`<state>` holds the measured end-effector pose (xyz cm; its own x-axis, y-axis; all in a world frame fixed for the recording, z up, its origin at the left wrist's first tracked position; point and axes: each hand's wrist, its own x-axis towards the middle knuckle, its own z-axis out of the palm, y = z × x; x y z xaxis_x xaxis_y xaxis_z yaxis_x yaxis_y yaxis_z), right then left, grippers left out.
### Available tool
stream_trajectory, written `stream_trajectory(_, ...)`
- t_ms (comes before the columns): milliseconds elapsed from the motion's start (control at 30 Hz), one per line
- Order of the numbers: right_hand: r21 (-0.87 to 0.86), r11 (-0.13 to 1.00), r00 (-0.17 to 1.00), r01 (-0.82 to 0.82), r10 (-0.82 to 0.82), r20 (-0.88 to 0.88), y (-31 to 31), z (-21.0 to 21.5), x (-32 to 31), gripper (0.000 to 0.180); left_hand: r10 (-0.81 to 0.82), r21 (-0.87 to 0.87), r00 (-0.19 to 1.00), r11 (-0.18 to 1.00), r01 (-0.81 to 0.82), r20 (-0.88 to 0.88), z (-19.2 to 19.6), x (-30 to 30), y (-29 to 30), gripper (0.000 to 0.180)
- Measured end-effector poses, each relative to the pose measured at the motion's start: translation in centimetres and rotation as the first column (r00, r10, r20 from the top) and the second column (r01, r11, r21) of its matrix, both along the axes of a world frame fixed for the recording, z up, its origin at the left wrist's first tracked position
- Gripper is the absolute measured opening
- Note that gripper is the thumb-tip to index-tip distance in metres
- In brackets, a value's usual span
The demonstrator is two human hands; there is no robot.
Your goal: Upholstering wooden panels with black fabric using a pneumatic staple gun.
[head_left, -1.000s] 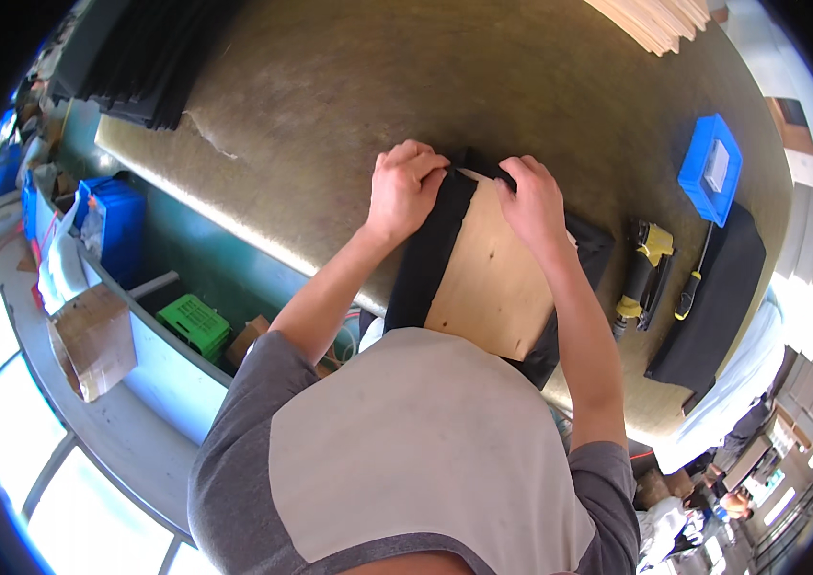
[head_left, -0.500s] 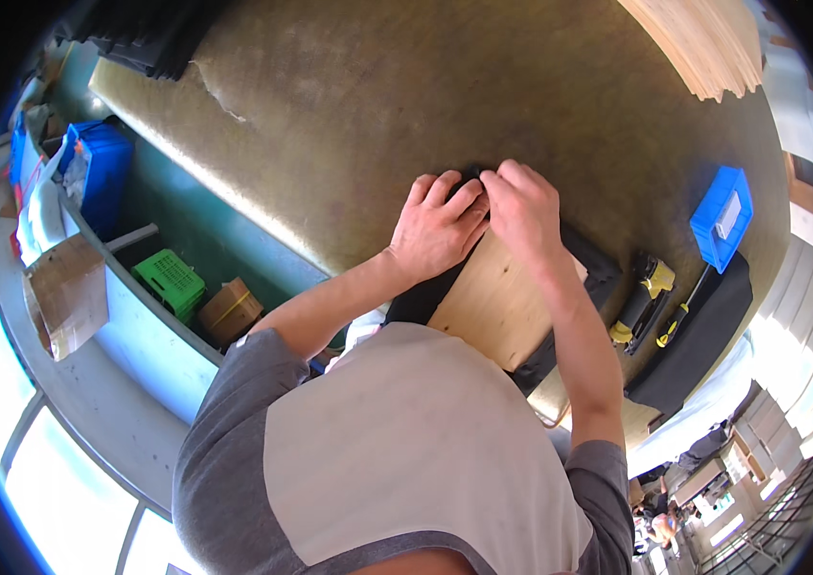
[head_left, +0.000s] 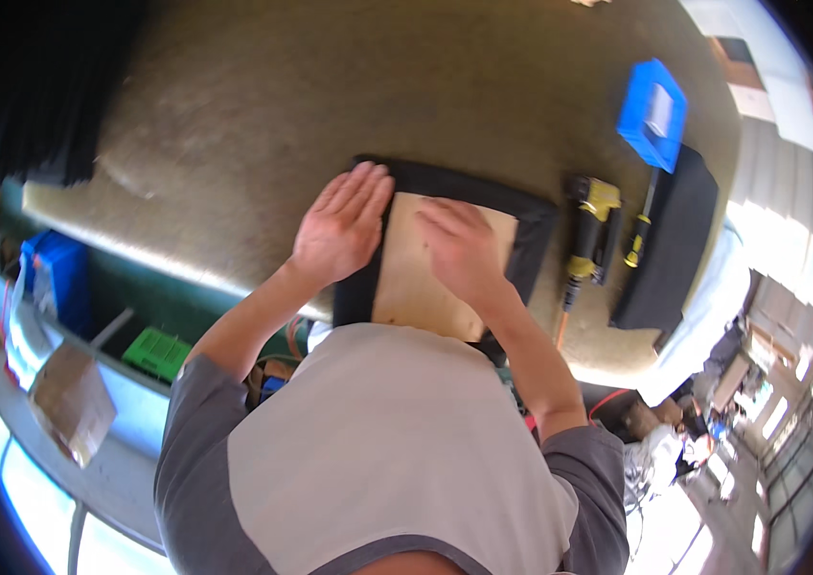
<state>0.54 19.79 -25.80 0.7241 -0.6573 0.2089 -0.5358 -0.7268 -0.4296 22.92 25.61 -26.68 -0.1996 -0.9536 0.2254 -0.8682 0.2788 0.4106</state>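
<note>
A light wooden board [head_left: 406, 278] lies on the worktable in front of me, with black fabric [head_left: 469, 187] folded over its edges like a border. My left hand [head_left: 344, 220] rests flat on the fabric at the far left corner, fingers stretched out and close together. Above the board's bare wood is my right hand [head_left: 462, 244], its fingers blurred by motion and pointing toward the left. No object shows in it. To the right lie a yellow-and-black staple gun [head_left: 598, 201] with a hose and a screwdriver [head_left: 636, 241] with a yellow-and-black handle.
Beyond the screwdriver, a strip of black fabric [head_left: 684, 240] lies along the right table edge, with a blue bin [head_left: 670, 139] at its far end. Dark stacked material [head_left: 52, 125] sits at the far left. Below the left edge are a green crate [head_left: 157, 353] and a cardboard box [head_left: 71, 402].
My hands were together at the fabric's far corner. Now they are apart: the left lies flat on the fabric and the right is over the wood. The view has turned, too.
</note>
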Motion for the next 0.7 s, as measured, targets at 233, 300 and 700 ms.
stream_trajectory(233, -0.021, 0.522, 0.483, 0.853, -0.803, -0.348, -1.5, 1.0, -17.8, 0.084, 0.0, -0.15, 0.99, 0.988, 0.021, 0.14, -1.1, -0.4, 0.4, 0.034)
stream_trajectory(300, -0.054, 0.578, 0.529, 0.814, -0.777, -0.341, -2.8, 0.2, -18.4, 0.085, 0.005, -0.144, 0.98, 0.989, 0.025, 0.201, -1.4, -0.9, 1.0, 0.034)
stream_trajectory(700, 0.937, 0.222, 0.887, 0.271, -0.435, -0.154, -5.7, 13.3, -3.9, 0.038, 0.097, -0.17, 0.99, 0.982, -0.079, 0.098, -1.8, -2.3, 3.0, 0.043)
